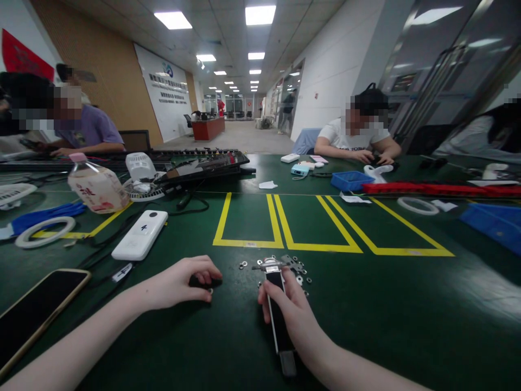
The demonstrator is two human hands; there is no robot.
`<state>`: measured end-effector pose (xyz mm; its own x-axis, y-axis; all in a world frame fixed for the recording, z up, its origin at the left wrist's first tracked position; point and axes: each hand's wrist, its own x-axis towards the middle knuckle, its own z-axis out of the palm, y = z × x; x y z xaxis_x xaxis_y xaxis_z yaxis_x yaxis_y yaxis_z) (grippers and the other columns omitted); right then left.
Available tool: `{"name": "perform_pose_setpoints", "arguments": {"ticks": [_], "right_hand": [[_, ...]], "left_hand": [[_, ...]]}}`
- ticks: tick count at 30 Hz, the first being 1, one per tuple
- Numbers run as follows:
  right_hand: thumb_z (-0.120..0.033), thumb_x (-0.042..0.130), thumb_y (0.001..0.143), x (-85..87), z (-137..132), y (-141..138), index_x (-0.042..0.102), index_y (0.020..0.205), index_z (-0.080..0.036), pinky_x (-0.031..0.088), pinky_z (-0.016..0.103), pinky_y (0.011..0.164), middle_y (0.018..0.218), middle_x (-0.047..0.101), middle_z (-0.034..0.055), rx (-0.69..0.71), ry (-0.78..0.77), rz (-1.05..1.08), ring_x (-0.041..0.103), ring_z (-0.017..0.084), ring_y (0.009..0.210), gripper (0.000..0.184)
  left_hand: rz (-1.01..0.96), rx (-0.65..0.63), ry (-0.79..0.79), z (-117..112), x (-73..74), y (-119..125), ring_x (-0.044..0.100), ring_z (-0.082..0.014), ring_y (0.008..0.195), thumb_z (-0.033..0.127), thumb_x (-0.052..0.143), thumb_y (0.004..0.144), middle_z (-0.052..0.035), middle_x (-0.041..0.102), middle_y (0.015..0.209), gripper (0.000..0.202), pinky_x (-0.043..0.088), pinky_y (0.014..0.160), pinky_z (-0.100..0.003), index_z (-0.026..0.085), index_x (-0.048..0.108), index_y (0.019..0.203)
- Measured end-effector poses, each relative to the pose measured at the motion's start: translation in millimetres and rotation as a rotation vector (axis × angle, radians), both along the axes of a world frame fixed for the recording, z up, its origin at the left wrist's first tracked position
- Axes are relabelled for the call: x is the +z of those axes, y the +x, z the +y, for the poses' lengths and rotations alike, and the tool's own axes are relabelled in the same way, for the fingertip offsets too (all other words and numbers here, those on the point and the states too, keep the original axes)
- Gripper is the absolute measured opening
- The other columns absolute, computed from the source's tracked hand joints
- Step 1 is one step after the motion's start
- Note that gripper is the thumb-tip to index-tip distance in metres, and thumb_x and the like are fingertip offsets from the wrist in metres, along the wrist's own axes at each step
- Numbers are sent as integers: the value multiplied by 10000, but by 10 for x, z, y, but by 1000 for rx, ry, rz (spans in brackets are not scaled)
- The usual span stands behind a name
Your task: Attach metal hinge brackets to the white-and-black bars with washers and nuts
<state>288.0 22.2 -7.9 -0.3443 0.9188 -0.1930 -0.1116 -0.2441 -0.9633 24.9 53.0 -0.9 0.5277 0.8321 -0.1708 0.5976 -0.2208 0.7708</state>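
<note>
My left hand (189,281) is low over the green table, palm turned inward, fingers curved and apart from the thumb. A small metal nut (210,291) shows at the thumb's tip; whether it touches the skin or lies on the table I cannot tell. In my right hand (295,304) is a black and silver bar-shaped tool (279,315), with a metal crosspiece (268,265) at its far end. The fingers wrap its sides and the thumb lies along its top. Several loose nuts (300,280) and flat metal pieces (293,264) lie just beyond, partly hidden by the hand.
Yellow tape (248,243) marks bays ahead. To the left are a phone (40,309), a white power bank (140,235), cables and a bottle (97,184). Blue bins (348,181) stand at the right. Other people sit across the table.
</note>
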Motion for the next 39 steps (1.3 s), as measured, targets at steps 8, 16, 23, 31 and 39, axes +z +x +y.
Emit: {"name": "perform_pose_setpoints", "arguments": {"ticks": [8,16,23,31,39], "right_hand": [[-460,565,898,-36,17,4,401,1171,-178,434,247,626,814,570,-4,46,17,-5,530,120,628,425],[-499,571,894,-40,31,11,402,1206,-168,434,259,642,812,578,6,79,34,-36,531,129,641,486],[-464,559,911,-48,24,2,428,1216,-154,434,246,630,802,583,22,182,46,-16,536,137,680,454],[-472,557,909,-106,13,-8,457,1127,-152,406,209,562,738,567,14,263,58,-13,528,133,665,399],[-515,568,876,-63,3,-25,421,1161,-149,397,195,533,702,542,-4,270,48,-27,495,118,623,486]], "left_hand": [[34,-24,41,56,-42,-41,587,-176,851,347,661,825,-34,582,971,172,490,767,-290,186,695,877],[-189,137,-42,13,-136,121,594,-157,770,322,647,835,-5,630,830,157,480,729,-293,166,637,846],[-590,332,-28,-238,-170,558,624,-141,755,237,697,797,7,662,821,134,508,703,-271,175,603,870],[-681,324,65,-345,-228,598,624,-138,766,180,742,767,-2,655,821,124,524,730,-269,165,633,824],[-666,302,186,-330,-259,573,618,-137,770,183,713,799,-6,655,811,90,517,730,-263,164,633,834]]}}
